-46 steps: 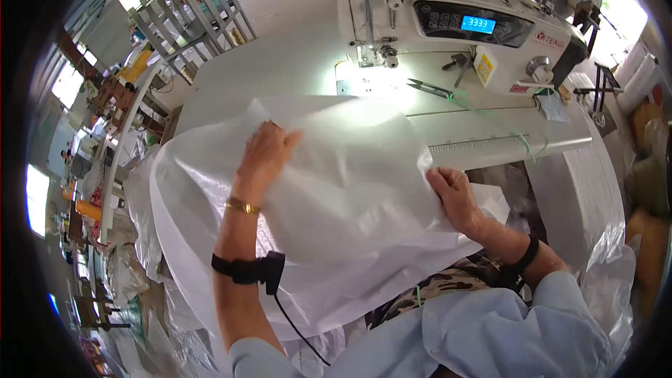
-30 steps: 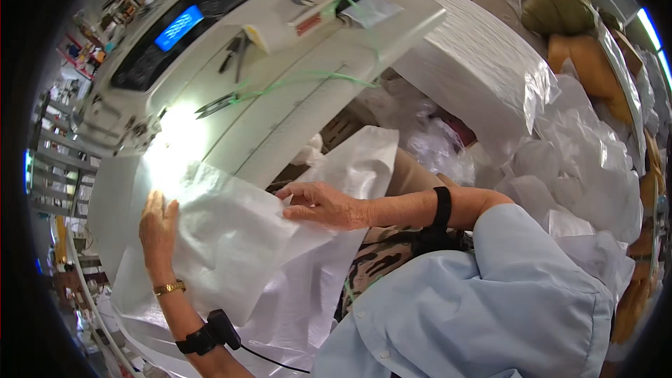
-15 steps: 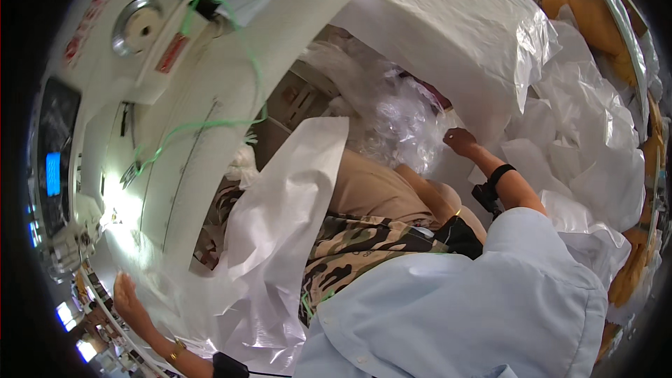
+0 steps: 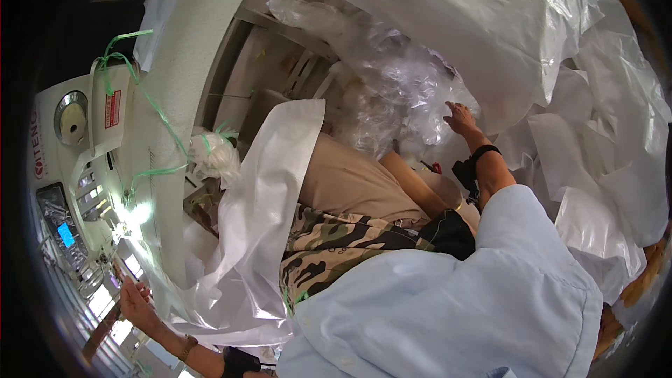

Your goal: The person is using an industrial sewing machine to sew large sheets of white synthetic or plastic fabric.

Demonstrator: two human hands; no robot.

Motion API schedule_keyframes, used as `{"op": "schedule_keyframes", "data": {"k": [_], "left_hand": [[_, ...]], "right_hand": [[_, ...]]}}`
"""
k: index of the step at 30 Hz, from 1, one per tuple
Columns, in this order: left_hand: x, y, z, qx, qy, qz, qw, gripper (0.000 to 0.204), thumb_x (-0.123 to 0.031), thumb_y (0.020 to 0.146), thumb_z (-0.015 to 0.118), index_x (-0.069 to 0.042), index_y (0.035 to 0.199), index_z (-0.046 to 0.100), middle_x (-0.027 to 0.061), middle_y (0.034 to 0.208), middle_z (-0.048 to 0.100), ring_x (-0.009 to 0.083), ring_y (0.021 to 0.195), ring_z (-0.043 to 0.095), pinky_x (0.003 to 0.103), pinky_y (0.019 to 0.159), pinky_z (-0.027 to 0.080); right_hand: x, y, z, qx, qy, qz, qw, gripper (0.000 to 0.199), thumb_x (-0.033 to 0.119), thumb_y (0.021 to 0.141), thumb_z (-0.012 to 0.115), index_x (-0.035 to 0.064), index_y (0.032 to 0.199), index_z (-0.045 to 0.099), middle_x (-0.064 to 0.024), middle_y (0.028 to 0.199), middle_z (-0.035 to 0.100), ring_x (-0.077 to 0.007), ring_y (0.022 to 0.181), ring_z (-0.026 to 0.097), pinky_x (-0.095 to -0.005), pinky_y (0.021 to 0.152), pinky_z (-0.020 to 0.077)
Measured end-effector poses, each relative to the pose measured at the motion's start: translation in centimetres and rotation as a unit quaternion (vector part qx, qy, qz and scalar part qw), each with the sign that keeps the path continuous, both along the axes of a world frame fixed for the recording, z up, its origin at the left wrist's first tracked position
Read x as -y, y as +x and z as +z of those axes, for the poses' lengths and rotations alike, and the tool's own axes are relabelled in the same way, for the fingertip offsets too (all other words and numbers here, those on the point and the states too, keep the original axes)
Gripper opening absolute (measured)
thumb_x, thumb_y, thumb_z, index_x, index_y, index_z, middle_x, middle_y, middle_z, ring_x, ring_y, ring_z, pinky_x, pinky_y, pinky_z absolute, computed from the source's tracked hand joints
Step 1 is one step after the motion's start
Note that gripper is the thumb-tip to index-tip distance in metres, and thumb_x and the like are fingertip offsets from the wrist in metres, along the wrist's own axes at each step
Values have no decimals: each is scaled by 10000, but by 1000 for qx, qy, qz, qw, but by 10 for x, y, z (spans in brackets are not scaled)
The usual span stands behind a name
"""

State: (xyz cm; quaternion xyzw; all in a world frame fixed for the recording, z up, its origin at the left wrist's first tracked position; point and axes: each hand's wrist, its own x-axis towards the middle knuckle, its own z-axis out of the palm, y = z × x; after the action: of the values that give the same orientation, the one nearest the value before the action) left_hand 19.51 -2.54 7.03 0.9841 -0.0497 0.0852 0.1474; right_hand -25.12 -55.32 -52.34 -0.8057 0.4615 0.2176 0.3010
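At the lower left, my left hand [image 4: 138, 304] is beside the sewing machine [image 4: 70, 122], below its bright lamp [image 4: 133, 220]. Its fingers are curled next to the edge of a white plastic sheet [image 4: 259, 189]; whatever they hold is too small to make out. This sheet runs from the machine across my lap in folds. My right hand [image 4: 462, 119] reaches out on the right with fingers apart and nothing in them. Crumpled clear plastic film [image 4: 399, 84] lies just beyond its fingertips. A larger white sheet [image 4: 448, 21] hangs above that hand.
Green string [image 4: 157, 108] loops down from the machine's top. A bundled white plastic bag [image 4: 213, 157] hangs by the table edge. More white sheeting [image 4: 595, 133] is heaped at the right. My legs in brown trousers [image 4: 357, 178] are between the sheets.
The view has shifted, so the sewing machine sits farther left and lower. My right hand has gone from closed to fingers spread. My left hand stays low beside the machine.
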Motion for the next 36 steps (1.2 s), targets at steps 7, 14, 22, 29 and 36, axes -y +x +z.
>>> {"op": "schedule_keyframes", "data": {"k": [7,14,22,29,36], "left_hand": [[12,-16,8,-14,17,-10,1000,263,-275,990,568,-37,985,680,-9,738,616,31,573,518,181,490,395],[16,-34,16,-12,18,-7,1000,258,-264,978,584,-27,1014,679,0,740,618,35,584,540,174,500,407],[38,-53,10,-66,41,-35,996,318,-261,975,577,-20,1170,647,38,851,663,65,668,587,194,572,421],[115,-100,-24,-99,21,-143,984,317,-178,956,578,-4,1215,630,76,953,686,114,753,630,239,658,471],[216,-168,-108,-285,-74,-294,909,468,6,829,640,-7,1291,565,124,1182,645,121,847,638,238,731,520]], "right_hand": [[1,7,-60,6,37,-68,997,707,391,844,673,258,1465,363,-203,1425,443,-443,1309,400,-502,1063,386],[-1,16,-96,76,67,-192,976,675,387,875,628,24,1413,441,-209,1468,407,-338,1399,327,-458,1142,259],[-3,10,-20,353,181,-285,873,510,263,959,551,-2,1388,471,-162,1463,438,-262,1359,402,-354,1133,287],[-36,74,220,555,268,-84,783,501,166,968,534,71,1445,412,-92,1502,386,-220,1402,326,-375,1141,272],[-126,164,409,781,382,202,450,571,354,968,572,10,1392,403,-186,1404,428,-331,1285,418,-420,1068,323]]}}
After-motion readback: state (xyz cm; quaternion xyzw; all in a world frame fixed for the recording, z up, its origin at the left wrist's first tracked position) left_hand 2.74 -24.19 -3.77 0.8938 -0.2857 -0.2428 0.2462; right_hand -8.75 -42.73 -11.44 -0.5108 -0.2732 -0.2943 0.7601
